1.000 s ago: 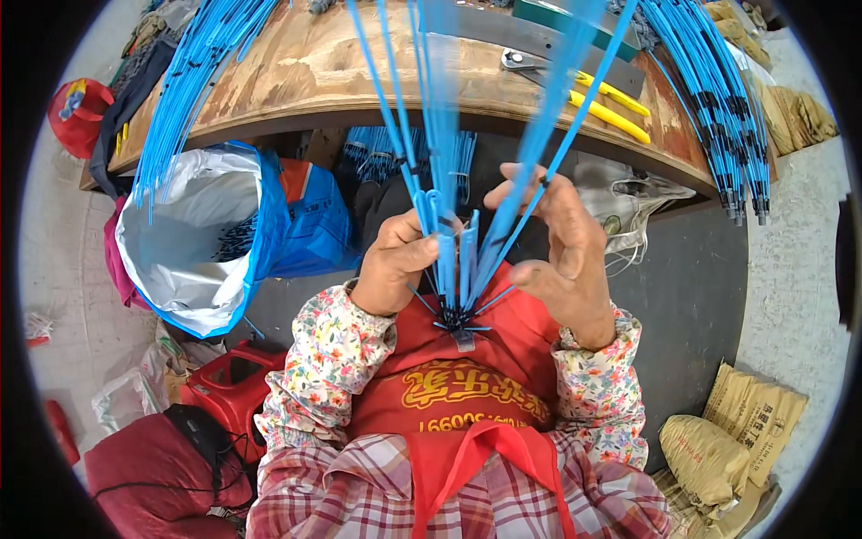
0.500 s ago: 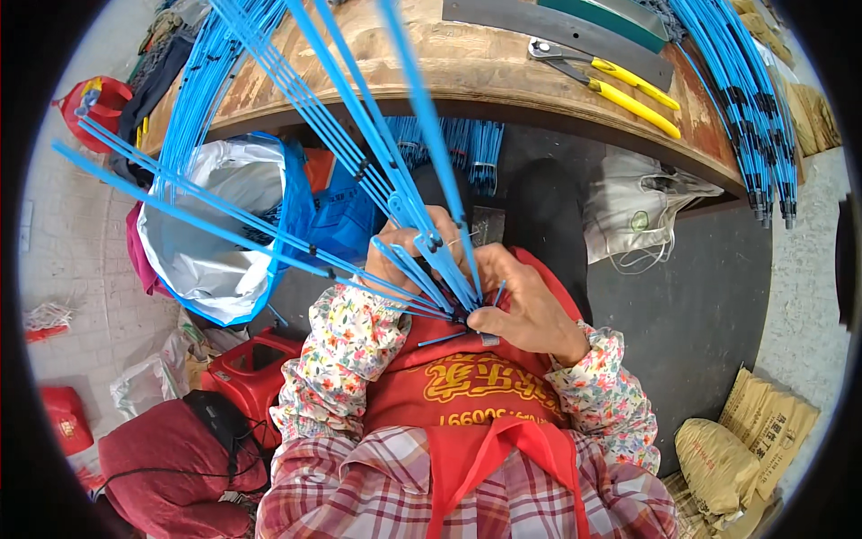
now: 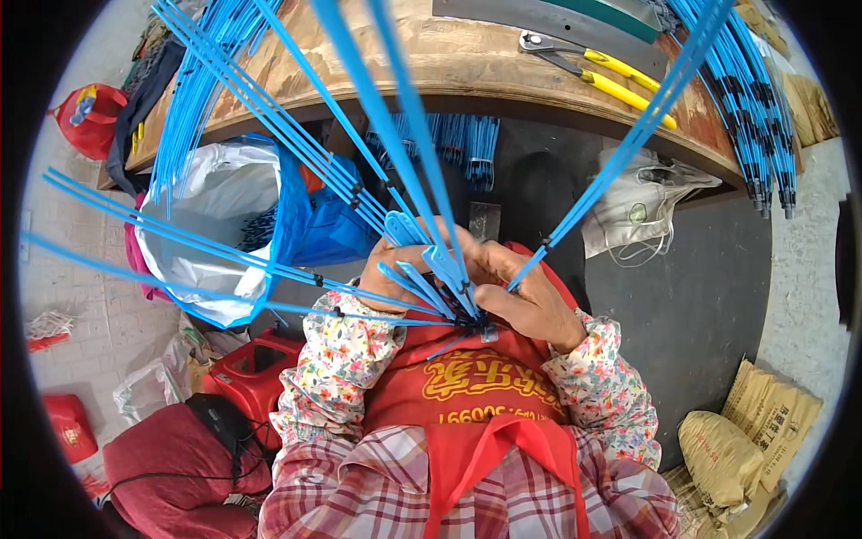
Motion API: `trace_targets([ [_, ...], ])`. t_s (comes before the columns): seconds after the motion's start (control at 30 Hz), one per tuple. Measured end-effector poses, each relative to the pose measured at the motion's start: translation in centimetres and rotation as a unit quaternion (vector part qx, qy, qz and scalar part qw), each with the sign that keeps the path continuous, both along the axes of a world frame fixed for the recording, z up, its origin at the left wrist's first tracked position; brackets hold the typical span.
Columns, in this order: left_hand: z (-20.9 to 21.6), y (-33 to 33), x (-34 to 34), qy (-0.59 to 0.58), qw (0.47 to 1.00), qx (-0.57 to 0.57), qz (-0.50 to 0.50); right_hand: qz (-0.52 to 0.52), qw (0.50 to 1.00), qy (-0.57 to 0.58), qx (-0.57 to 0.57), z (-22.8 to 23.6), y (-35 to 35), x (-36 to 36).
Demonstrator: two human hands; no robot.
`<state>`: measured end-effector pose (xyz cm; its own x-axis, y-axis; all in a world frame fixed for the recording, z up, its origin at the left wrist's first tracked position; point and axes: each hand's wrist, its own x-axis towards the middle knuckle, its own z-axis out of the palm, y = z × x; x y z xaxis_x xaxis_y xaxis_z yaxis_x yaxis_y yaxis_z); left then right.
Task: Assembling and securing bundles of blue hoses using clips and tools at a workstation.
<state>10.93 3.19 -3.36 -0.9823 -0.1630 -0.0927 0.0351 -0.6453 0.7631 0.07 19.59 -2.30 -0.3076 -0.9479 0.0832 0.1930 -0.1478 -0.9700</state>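
Note:
In front of my red apron [image 3: 489,382] is a frame of long blue ribs with black joints, like an umbrella frame [image 3: 449,262]. Its ribs fan out from a small dark hub [image 3: 467,316]. My left hand [image 3: 395,268] is closed round the left and middle ribs, its fingers partly hidden behind them. On the other side my right hand [image 3: 530,301] is closed, thumb and fingers together at the hub, where a few ribs lean up to the right. Short flat blue struts rise between the hands. Whatever the right fingertips pinch is too small to make out.
A wooden bench [image 3: 395,58] curves across the far side, bearing yellow-handled pliers [image 3: 620,79], a grey metal bar [image 3: 557,27] and bundles of blue ribs [image 3: 750,108]. Left stands a white-lined blue bag [image 3: 202,225]; a red plastic stool [image 3: 256,364] is nearer. A white bag [image 3: 633,211] hangs right.
Some ribs have swung over to the right and now slant past my right hand. The lowest left ribs have dropped a little. Both hands stay near the hub.

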Motion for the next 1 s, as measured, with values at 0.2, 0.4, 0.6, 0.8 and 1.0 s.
trace_targets([
  [0.2,1.0,0.3,-0.4,-0.054,0.998,0.021,0.026,-0.095,0.985,0.142,-0.010,-0.9,-0.3,0.7],
  [0.4,1.6,0.8,-0.8,-0.054,0.997,-0.020,0.045,-0.173,0.956,0.236,-0.033,-0.6,-0.4,1.2],
  [0.6,1.2,0.8,-0.4,-0.102,0.994,-0.018,0.024,-0.201,0.942,0.270,-0.014,-0.2,-0.6,2.1],
  [0.8,1.6,1.6,-0.8,-0.037,0.999,0.006,0.011,-0.238,0.924,0.300,0.004,-0.3,-0.7,2.5],
  [1.0,1.9,1.7,-0.5,-0.072,0.997,-0.013,0.016,-0.222,0.924,0.311,-0.001,0.4,-0.2,1.7],
])
